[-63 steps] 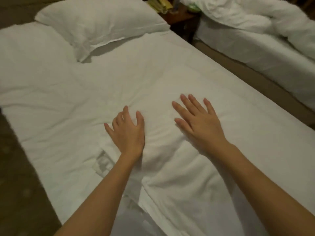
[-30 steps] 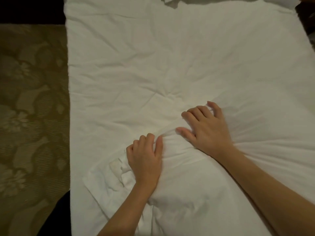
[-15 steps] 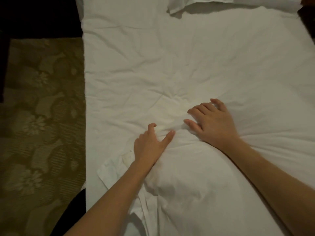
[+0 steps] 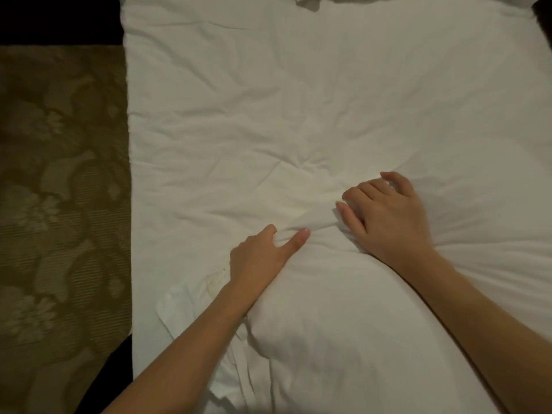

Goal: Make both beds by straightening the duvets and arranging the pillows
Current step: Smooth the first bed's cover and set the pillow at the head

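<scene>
Head view: white duvet (image 4: 298, 115) covers the bed, creased, with a bunched ridge between the hands. Left hand (image 4: 260, 258) has its fingers curled into the fabric, thumb out, pinching a fold. Right hand (image 4: 385, 216) presses down just beside it, fingers bent and digging into the duvet. Pillow edge (image 4: 307, 0) at top. Patterned carpet (image 4: 59, 189) left of the bed.

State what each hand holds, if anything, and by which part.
The left hand pinches a raised fold of the duvet between thumb and fingers. The right hand grips bunched duvet cloth beside that fold.
</scene>
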Demonstrator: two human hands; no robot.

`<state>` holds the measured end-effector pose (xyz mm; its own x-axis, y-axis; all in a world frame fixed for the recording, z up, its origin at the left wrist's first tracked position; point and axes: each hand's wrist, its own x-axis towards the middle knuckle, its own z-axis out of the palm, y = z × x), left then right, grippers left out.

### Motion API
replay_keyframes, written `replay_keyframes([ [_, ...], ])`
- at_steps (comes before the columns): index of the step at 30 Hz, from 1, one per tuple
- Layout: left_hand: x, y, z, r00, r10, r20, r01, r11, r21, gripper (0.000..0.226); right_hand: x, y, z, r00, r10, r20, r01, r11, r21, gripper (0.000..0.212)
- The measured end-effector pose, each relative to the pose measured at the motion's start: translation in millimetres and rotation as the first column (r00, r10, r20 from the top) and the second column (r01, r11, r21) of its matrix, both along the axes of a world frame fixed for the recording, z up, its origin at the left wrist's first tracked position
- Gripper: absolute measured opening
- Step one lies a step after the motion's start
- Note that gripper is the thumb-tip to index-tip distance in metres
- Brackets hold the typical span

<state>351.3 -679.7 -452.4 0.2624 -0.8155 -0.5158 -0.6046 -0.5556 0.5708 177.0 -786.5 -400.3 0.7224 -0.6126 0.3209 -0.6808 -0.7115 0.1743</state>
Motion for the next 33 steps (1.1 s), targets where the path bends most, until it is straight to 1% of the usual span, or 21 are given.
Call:
replay_keyframes([
  [2, -2.9, 0.2, 1.7, 0.999, 0.035, -0.007, -0.035, 0.998, -0.054, 0.075, -1.0, 0.6, -0.1, 0.999, -0.019, 0.042, 0.022, 0.997, -0.076, 0.037],
  [5, -7.7, 0.7, 7.4, 0.998, 0.068, 0.009, -0.066, 0.988, -0.141, 0.073, -6.6, 3.4, 1.1, 0.996, -0.038, 0.083, 0.049, 0.990, -0.136, 0.035],
  [9, -14.6, -6.4, 23.8, 0.992, 0.122, -0.015, -0.121, 0.959, -0.256, 0.066, -19.2, 0.2, 8.0, 0.985, -0.064, 0.161, 0.090, 0.983, -0.159, 0.033],
  [13, -25.6, -12.8, 49.1, 0.994, 0.111, -0.014, -0.108, 0.925, -0.364, 0.065, -37.8, -1.9, 22.3, 0.965, -0.100, 0.241, 0.140, 0.978, -0.155, 0.036],
  [15, -30.3, -16.8, 60.7, 0.995, 0.097, -0.010, -0.093, 0.905, -0.414, 0.069, -45.5, -1.2, 30.8, 0.953, -0.122, 0.279, 0.169, 0.974, -0.152, 0.037],
  [18, -40.0, -27.6, 82.5, 0.996, 0.085, -0.010, -0.078, 0.865, -0.496, 0.064, -58.0, -2.2, 46.2, 0.928, -0.164, 0.333, 0.224, 0.963, -0.149, 0.039],
  [25, -77.1, -63.5, 144.7, 1.000, -0.007, 0.023, 0.020, 0.784, -0.620, 0.063, -94.8, -13.2, 88.6, 0.837, -0.307, 0.453, 0.406, 0.904, -0.137, 0.036],
  [29, -100.9, -96.2, 184.1, 0.992, -0.121, -0.019, 0.074, 0.713, -0.697, 0.058, -117.3, -27.4, 124.7, 0.761, -0.394, 0.515, 0.519, 0.846, -0.120, 0.032],
  [31, -113.8, -116.5, 203.7, 0.980, -0.196, -0.028, 0.113, 0.666, -0.737, 0.055, -129.5, -38.0, 144.8, 0.725, -0.427, 0.541, 0.572, 0.810, -0.128, 0.033],
  [33, -125.3, -137.4, 220.6, 0.969, -0.248, 0.000, 0.151, 0.590, -0.794, 0.059, -140.2, -48.3, 163.2, 0.695, -0.461, 0.552, 0.618, 0.776, -0.130, 0.034],
])
